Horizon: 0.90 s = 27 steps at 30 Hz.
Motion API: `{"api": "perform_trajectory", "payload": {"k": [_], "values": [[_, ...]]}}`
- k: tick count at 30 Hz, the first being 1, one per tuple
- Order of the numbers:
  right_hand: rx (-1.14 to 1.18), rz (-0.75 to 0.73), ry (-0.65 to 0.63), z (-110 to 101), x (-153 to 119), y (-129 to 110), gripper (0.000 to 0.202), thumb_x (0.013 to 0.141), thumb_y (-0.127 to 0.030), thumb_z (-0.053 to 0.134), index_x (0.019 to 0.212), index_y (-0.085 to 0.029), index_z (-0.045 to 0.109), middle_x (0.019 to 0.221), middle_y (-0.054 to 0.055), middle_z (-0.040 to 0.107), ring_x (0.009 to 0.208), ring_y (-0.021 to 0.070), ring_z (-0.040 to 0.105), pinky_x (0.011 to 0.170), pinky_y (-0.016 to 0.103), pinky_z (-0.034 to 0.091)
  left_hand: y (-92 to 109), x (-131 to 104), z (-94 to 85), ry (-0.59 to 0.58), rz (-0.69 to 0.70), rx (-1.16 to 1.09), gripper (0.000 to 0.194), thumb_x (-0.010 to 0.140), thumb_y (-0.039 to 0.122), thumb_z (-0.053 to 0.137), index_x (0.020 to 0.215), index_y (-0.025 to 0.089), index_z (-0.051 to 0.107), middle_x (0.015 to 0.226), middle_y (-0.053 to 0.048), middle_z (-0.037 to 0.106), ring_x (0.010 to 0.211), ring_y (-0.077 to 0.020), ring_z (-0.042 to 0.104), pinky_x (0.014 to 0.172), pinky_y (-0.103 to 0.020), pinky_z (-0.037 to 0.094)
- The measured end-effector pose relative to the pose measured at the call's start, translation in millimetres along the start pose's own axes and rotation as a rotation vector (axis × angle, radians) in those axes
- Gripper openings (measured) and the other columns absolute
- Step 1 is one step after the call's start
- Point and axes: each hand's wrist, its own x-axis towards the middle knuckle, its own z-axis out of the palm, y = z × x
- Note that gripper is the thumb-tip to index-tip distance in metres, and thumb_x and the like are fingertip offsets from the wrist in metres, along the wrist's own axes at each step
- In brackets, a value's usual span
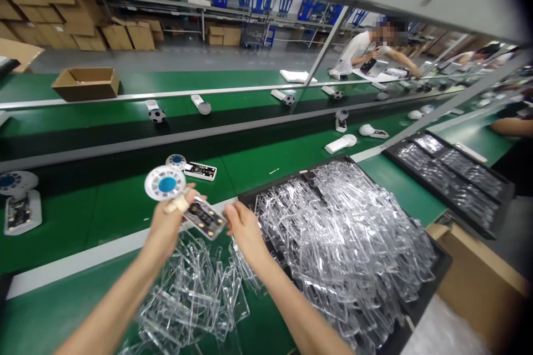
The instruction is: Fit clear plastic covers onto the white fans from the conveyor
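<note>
A white handheld fan [204,218] with a round, blue-centred head is held up over the near edge of the belt. My left hand [166,224] is closed around it just below the head. The handle's circuit board faces up, and its surface looks glossy, perhaps under a clear cover. At the handle's far end my right hand [247,233] has its thumb and fingers curled against the edge, seemingly pinching it. Beneath both hands lies a loose pile of clear plastic covers [191,294]. Beside my right hand, a black tray [442,266] is heaped with more clear covers [345,227].
Another opened fan [202,171] lies on the green belt [116,188] just beyond my left hand. Several fans are spread along the lines. Further right sits a second cover tray [502,216], above a cardboard box [478,260]. A co-worker [358,47] works across the line.
</note>
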Motion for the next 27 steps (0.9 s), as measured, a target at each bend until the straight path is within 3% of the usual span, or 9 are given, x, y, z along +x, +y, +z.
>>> {"api": "perform_trajectory", "payload": {"k": [4,8,10,13,15,17,21,24,27], "values": [[-0.506,0.024,-0.093,-20.4,-38.9,35.3,0.01,0.084,-0.027,0.053,0.082,-0.018,0.056,0.073,0.003,0.062,0.06,0.0175,0.058,0.056,0.027,0.037,14.0,79.9,-69.8,0.36,-0.016,0.4,0.036,0.063,0.033,0.069,0.092,0.013,0.062,0.1,-0.013,0.067,0.098,-0.0346,0.061,0.081,-0.049,0.05],[-0.92,0.006,-0.094,-13.0,-69.0,67.6,0.023,0.071,-0.016,0.066,0.089,-0.019,0.052,0.082,0.006,0.061,0.072,0.0248,0.063,0.053,0.029,0.044,29.2,112.4,-111.8,0.7,0.091,0.673,0.076,0.056,0.031,0.076,0.122,0.011,0.043,0.142,-0.023,0.03,0.133,-0.0461,0.018,0.104,-0.063,0.014],[-0.938,-0.045,-0.03,-5.6,-73.7,79.5,0.024,0.07,-0.012,0.063,0.087,-0.021,0.05,0.081,0.005,0.059,0.077,0.0253,0.062,0.055,0.03,0.047,28.6,117.0,-107.6,0.654,0.128,0.74,0.084,0.063,0.04,0.072,0.133,0.016,0.031,0.142,-0.02,0.031,0.133,-0.0439,0.02,0.105,-0.059,0.018],[-0.881,-0.127,0.035,-0.2,-74.6,96.3,0.031,0.07,-0.011,0.055,0.098,-0.022,0.047,0.087,0.006,0.06,0.079,0.0245,0.062,0.058,0.031,0.051,14.3,131.2,-80.6,0.4,-0.014,0.65,0.071,0.069,0.049,0.066,0.124,0.012,0.041,0.102,-0.013,0.063,0.095,-0.0365,0.062,0.078,-0.05,0.049],[-0.857,-0.17,0.084,0.0,-74.3,108.1,0.047,0.069,-0.01,0.052,0.114,-0.022,0.043,0.093,0.007,0.061,0.083,0.0249,0.062,0.062,0.032,0.052,2.2,148.0,-61.9,0.328,-0.126,0.547,0.054,0.073,0.048,0.064,0.109,0.009,0.051,0.079,-0.006,0.064,0.065,-0.0227,0.065,0.057,-0.037,0.053],[-0.888,-0.212,0.12,-1.0,-73.5,119.4,0.057,0.067,-0.01,0.05,0.122,-0.022,0.04,0.091,0.007,0.061,0.082,0.0257,0.062,0.063,0.032,0.053,-5.8,164.3,-50.5,0.321,-0.173,0.448,0.037,0.081,0.043,0.059,0.099,0.011,0.055,0.074,-0.003,0.062,0.057,-0.0135,0.061,0.053,-0.029,0.052],[-0.951,-0.322,0.108,-4.6,-69.7,131.2,0.05,0.067,-0.007,0.046,0.113,-0.024,0.051,0.083,0.005,0.063,0.076,0.0241,0.062,0.063,0.031,0.052,-5.1,168.6,-48.7,0.396,-0.039,0.311,0.04,0.075,0.036,0.065,0.104,0.013,0.05,0.083,-0.005,0.062,0.064,-0.0142,0.062,0.055,-0.028,0.051],[-0.889,-0.326,0.122,-11.6,-66.2,126.7,0.034,0.075,-0.009,0.042,0.101,-0.024,0.056,0.089,0.005,0.064,0.078,0.0214,0.063,0.063,0.029,0.051,6.9,143.1,-48.2,0.422,0.166,0.272,0.061,0.062,0.034,0.074,0.113,0.018,0.044,0.101,-0.008,0.061,0.085,-0.0195,0.062,0.068,-0.031,0.051],[-0.777,-0.345,0.133,-20.5,-64.3,111.5,0.021,0.081,-0.015,0.042,0.092,-0.025,0.057,0.086,0.005,0.065,0.079,0.023,0.062,0.068,0.033,0.049,21.7,104.7,-39.7,0.359,0.336,0.205,0.064,0.06,0.035,0.076,0.115,0.023,0.046,0.109,-0.004,0.059,0.098,-0.0185,0.058,0.081,-0.028,0.047]]}}
